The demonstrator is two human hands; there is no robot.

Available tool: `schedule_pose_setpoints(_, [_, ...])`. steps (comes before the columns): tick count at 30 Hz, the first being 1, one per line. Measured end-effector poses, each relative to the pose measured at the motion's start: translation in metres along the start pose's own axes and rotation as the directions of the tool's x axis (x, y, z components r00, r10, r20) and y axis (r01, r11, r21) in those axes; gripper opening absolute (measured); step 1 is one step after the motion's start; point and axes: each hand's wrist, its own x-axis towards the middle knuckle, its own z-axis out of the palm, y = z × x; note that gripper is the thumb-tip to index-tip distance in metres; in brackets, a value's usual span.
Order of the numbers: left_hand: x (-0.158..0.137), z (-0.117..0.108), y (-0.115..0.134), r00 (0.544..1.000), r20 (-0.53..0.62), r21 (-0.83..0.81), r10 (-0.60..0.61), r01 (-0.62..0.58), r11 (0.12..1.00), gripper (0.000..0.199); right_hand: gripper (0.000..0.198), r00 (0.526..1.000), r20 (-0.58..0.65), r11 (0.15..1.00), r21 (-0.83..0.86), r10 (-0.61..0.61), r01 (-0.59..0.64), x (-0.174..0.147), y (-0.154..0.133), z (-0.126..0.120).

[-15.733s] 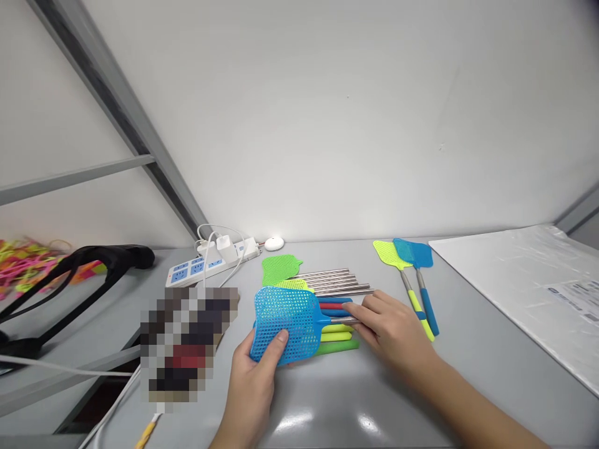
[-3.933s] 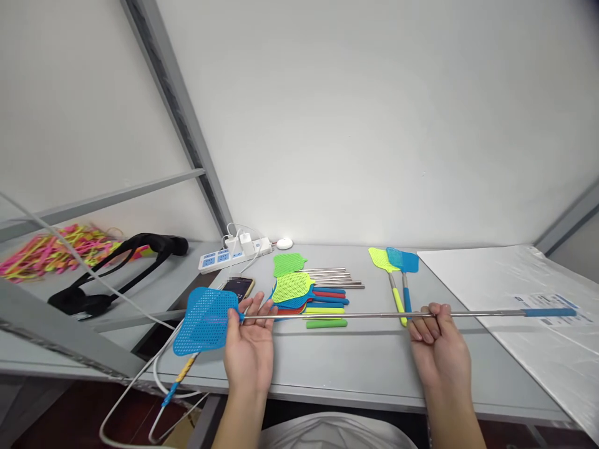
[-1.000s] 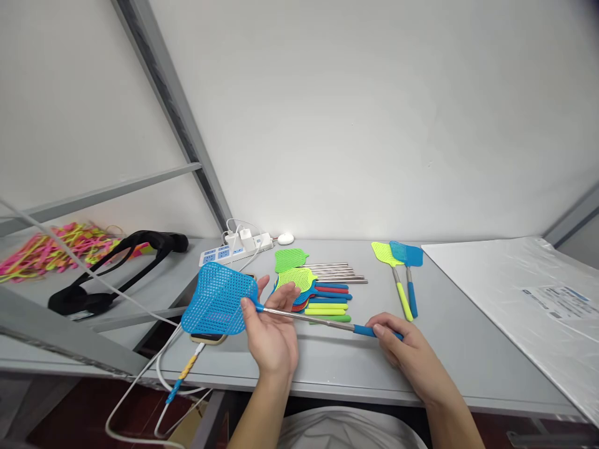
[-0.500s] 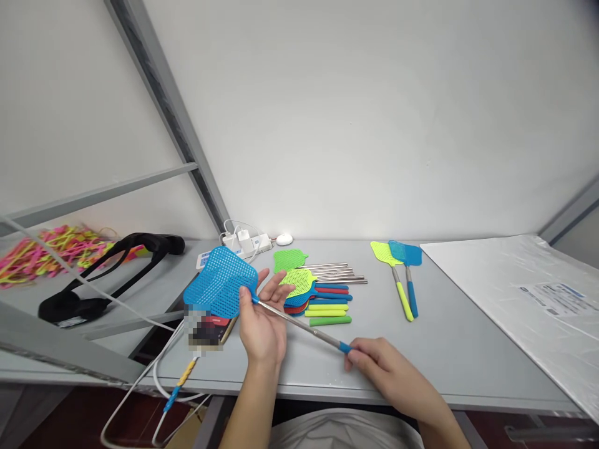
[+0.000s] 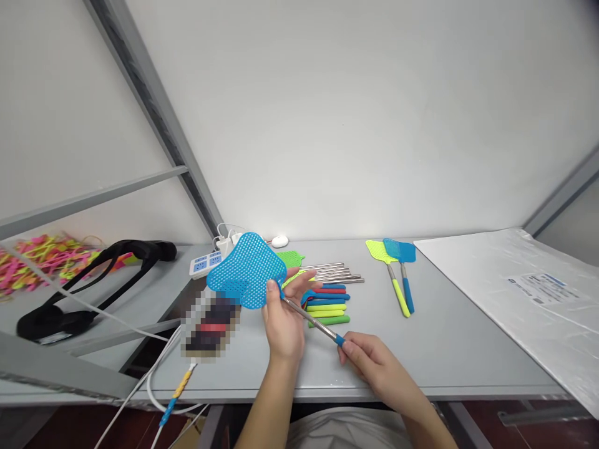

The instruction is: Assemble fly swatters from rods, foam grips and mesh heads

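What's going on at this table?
A person holds a blue fly swatter aslant above the grey table. The left hand has its neck under the thumb, fingers spread; the right hand is closed on the blue grip. Metal rods and coloured handles lie beyond the hands. Off to the right, a yellow swatter and a second blue swatter lie with their heads overlapping.
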Motion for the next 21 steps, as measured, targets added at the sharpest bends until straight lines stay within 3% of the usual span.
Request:
schedule_pose_setpoints(4, [-0.016, 0.012, -0.022, 0.99, 0.066, 0.065, -0.128, 0.124, 0.99, 0.044, 0.044, 0.999, -0.049, 0.995, 0.099, -0.009, 0.014, 0.003, 0.003, 0.001])
schedule_pose_setpoints(8, [-0.026, 0.02, -0.027, 0.967, 0.137, 0.103, -0.216, 0.203, 0.974, 0.048, 0.044, 0.998, -0.056, 0.983, 0.181, -0.003, 0.014, 0.0, -0.001, -0.008])
schedule_pose_setpoints(10, [-0.027, 0.023, -0.025, 0.955, 0.172, 0.093, -0.24, 0.226, 0.97, 0.049, 0.044, 0.999, 0.0, 0.941, 0.336, 0.036, -0.034, -0.001, -0.001, -0.012])
schedule_pose_setpoints(13, [-0.025, 0.027, -0.019, 0.946, 0.213, 0.069, -0.244, 0.235, 0.97, 0.05, 0.045, 0.973, 0.201, 0.807, 0.552, 0.113, -0.208, 0.001, 0.005, -0.013])
schedule_pose_setpoints(16, [-0.023, 0.029, -0.017, 0.935, 0.242, 0.066, -0.26, 0.251, 0.966, 0.051, 0.046, 0.916, 0.372, 0.716, 0.598, 0.151, -0.361, 0.003, 0.009, -0.01])
schedule_pose_setpoints(17, [-0.022, 0.029, -0.016, 0.931, 0.244, 0.07, -0.27, 0.26, 0.963, 0.052, 0.047, 0.914, 0.373, 0.711, 0.599, 0.159, -0.368, 0.002, 0.008, -0.008])
schedule_pose_setpoints(19, [-0.021, 0.03, -0.017, 0.93, 0.226, 0.084, -0.288, 0.276, 0.957, 0.052, 0.047, 0.966, 0.199, 0.809, 0.534, 0.162, -0.246, 0.0, 0.003, -0.004])
schedule_pose_setpoints(21, [-0.02, 0.033, -0.018, 0.935, 0.192, 0.093, -0.298, 0.285, 0.954, 0.051, 0.045, 0.989, -0.129, 0.966, 0.256, 0.071, -0.036, -0.004, -0.005, 0.0])
